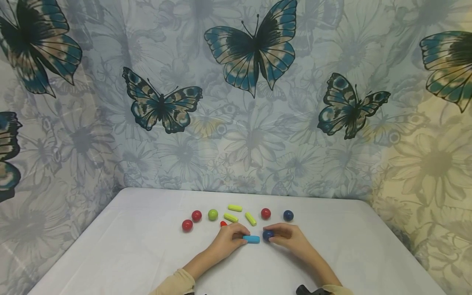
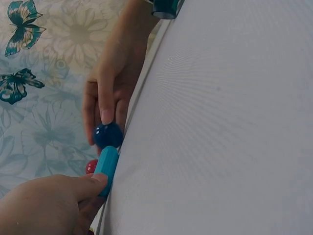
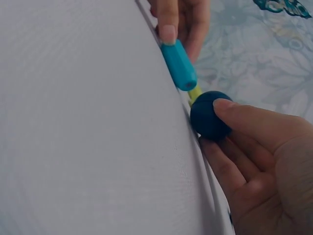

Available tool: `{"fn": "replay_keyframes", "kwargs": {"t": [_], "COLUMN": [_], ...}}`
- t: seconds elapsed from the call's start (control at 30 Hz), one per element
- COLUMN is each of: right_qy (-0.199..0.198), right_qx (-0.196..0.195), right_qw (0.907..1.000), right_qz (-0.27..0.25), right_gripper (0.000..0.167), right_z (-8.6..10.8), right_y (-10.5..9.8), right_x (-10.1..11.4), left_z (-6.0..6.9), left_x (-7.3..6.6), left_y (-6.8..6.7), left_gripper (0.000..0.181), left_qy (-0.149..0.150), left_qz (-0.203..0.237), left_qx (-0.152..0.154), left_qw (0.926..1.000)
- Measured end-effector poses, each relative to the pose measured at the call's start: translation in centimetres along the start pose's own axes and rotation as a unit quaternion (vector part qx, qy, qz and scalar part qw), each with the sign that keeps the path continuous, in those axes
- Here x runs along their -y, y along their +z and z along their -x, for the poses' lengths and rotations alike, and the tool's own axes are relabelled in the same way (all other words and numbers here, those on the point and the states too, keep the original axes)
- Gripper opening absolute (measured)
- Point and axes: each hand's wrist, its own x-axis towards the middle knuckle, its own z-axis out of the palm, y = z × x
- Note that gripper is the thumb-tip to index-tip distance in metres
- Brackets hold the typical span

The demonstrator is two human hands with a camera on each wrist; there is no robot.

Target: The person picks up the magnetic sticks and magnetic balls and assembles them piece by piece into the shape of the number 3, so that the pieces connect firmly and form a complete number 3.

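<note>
In the head view my left hand (image 1: 228, 241) pinches one end of a light blue stick (image 1: 252, 239) between thumb and fingers. Just right of it, my right hand (image 1: 291, 239) holds a dark blue ball (image 1: 268, 235), a small gap from the stick's free end. The left wrist view shows the stick (image 2: 106, 169) gripped near its lower end, with the ball (image 2: 108, 135) beyond its tip. From the right wrist, the ball (image 3: 211, 115) sits between thumb and fingers, and the stick (image 3: 179, 66) points toward it.
Behind the hands on the white table (image 1: 147, 246) lie several yellow-green sticks (image 1: 234, 208), a green ball (image 1: 212, 214), red balls (image 1: 187, 225) and another dark blue ball (image 1: 288, 215). A red piece (image 1: 223, 224) is partly hidden by the left hand. Patterned cloth hangs behind.
</note>
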Motion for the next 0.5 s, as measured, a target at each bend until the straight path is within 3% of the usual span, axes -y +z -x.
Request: {"fn": "replay_keyframes", "kwargs": {"t": [0.2,0.5], "right_qy": [-0.019,0.0], "right_qx": [0.014,0.028], "right_qw": [0.9997,0.9994], "right_qz": [-0.006,-0.021], "right_gripper": [0.037,0.038], "right_z": [-0.05,-0.01], "right_y": [0.45,0.71], "right_x": [0.07,0.36], "left_z": [-0.01,-0.03], "left_x": [0.08,0.31], "left_y": [0.03,0.1], "left_gripper": [0.021,0.02], "left_qy": [-0.001,0.001], "left_qz": [0.001,0.006], "left_qx": [-0.003,-0.003], "left_qw": [1.0,1.0]}}
